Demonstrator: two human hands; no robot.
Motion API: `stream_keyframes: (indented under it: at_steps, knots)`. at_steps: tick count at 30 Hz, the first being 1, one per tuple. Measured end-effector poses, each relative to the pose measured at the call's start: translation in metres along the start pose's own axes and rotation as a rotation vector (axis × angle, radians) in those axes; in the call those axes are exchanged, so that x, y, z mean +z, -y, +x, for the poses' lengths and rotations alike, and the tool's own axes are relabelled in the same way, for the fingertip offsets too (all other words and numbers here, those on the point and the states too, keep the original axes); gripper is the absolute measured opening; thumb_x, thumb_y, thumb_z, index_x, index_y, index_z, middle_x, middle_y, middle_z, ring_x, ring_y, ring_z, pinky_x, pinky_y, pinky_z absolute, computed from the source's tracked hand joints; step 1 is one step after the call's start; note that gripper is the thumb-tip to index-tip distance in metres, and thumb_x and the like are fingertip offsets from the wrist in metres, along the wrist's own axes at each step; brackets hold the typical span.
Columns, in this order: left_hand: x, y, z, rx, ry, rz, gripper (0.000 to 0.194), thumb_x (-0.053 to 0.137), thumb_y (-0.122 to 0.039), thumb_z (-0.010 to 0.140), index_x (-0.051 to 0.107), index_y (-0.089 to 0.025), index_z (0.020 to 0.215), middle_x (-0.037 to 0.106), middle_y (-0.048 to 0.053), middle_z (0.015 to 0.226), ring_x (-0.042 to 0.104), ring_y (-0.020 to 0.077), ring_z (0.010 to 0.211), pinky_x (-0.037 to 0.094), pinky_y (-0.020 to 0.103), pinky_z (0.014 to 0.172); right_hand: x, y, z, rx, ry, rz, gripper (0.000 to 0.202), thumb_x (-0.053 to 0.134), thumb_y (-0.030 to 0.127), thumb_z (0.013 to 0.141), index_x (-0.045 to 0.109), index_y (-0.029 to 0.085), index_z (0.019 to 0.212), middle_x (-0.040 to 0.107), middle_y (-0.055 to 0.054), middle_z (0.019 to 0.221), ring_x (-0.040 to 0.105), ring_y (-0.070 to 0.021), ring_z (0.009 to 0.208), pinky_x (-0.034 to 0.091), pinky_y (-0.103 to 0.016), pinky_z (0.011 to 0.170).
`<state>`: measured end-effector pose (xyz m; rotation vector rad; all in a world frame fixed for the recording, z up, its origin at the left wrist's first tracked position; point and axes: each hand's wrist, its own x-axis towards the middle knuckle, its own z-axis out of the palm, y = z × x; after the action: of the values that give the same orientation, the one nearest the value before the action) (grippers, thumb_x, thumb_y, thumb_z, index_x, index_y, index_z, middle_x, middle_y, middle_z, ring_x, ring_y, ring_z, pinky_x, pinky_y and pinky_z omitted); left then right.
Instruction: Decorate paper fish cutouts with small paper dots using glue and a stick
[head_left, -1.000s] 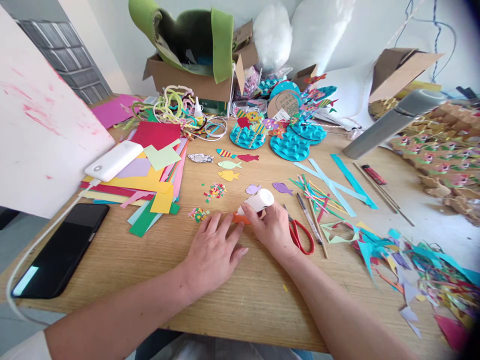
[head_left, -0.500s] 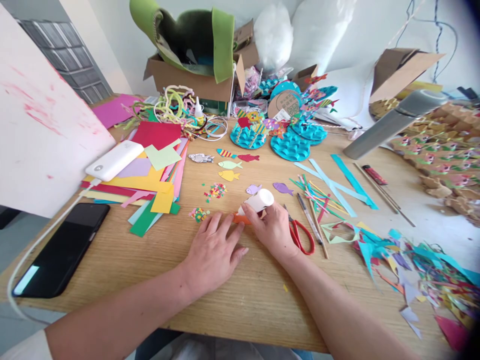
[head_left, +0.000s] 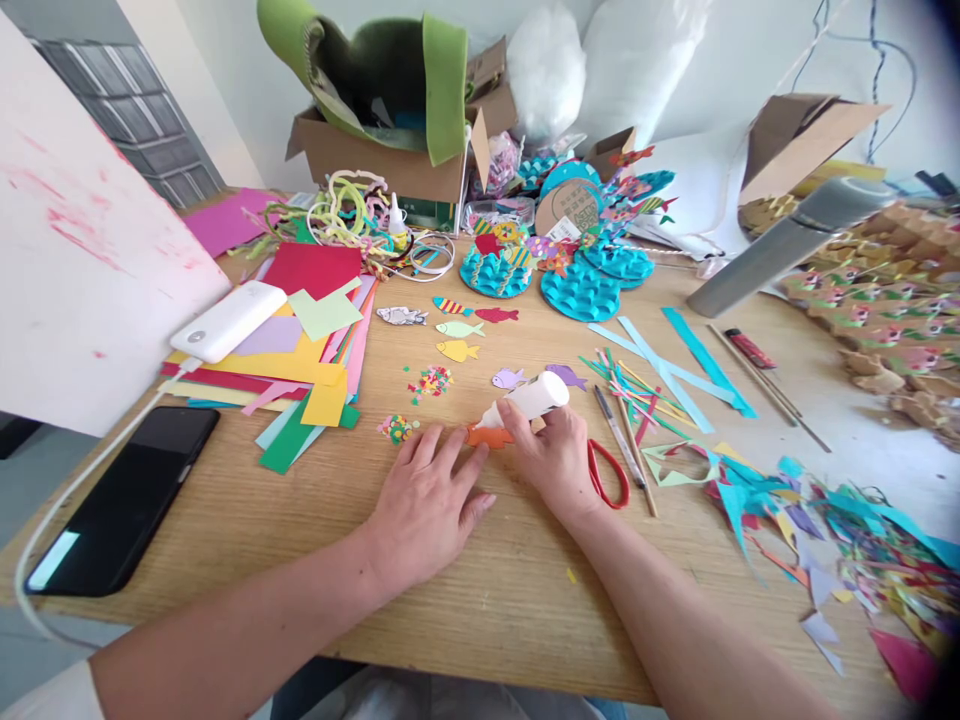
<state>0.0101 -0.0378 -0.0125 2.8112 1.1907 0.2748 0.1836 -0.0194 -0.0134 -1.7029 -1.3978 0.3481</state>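
In my right hand (head_left: pixel 553 460) is a white glue bottle (head_left: pixel 541 396), tilted so its nozzle points down-left at an orange paper fish (head_left: pixel 489 436). The fish lies flat on the wooden table, its right end partly hidden by that hand. My left hand (head_left: pixel 431 495) lies on the table with fingers spread, fingertips touching the fish's left edge. Small piles of coloured paper dots (head_left: pixel 397 428) and paper bits (head_left: pixel 431 382) sit just beyond the left fingers. Past the bottle are purple paper fish (head_left: pixel 508 378), and farther back a yellow fish (head_left: pixel 457 351) and a pale green one (head_left: pixel 460 329).
Red-handled scissors (head_left: pixel 609 474), a pen (head_left: pixel 619 437) and a wooden stick lie right of my right hand. Paper scraps (head_left: pixel 825 530) cover the right side. Coloured paper sheets (head_left: pixel 315 275), a power bank (head_left: pixel 229 320) and a phone (head_left: pixel 124 500) are at left.
My right hand and the glue bottle have shifted slightly right, showing more of the orange fish and covering part of the scissors. My left hand has stayed in place.
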Motion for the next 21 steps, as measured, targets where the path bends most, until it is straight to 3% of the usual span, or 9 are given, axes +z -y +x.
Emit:
stream_keyframes:
  at_steps: [10,21]
  knots:
    - [-0.0004,-0.0006,-0.0008,0.004,0.000,-0.009,0.046,0.041,-0.045,0.098,0.051,-0.022,0.137,0.050,0.012,0.138,0.040,0.0329,0.126,0.037,0.052,0.105,-0.0029,0.0032,-0.0013,0.005,-0.018,0.095,0.027,0.058,0.040,0.080,0.058,0.018,0.065,0.057,0.001,0.053,0.048,-0.0108,0.048,0.040,-0.022,0.049]
    - [-0.0009,-0.0001,-0.0011,0.007,-0.008,-0.012,0.047,0.044,-0.044,0.097,0.050,-0.021,0.138,0.049,0.013,0.138,0.040,0.0326,0.126,0.037,0.052,0.105,-0.0003,-0.0005,-0.0028,-0.105,0.009,-0.019,0.031,0.057,0.045,0.079,0.057,0.017,0.063,0.057,0.000,0.052,0.047,-0.0103,0.046,0.037,-0.023,0.048]
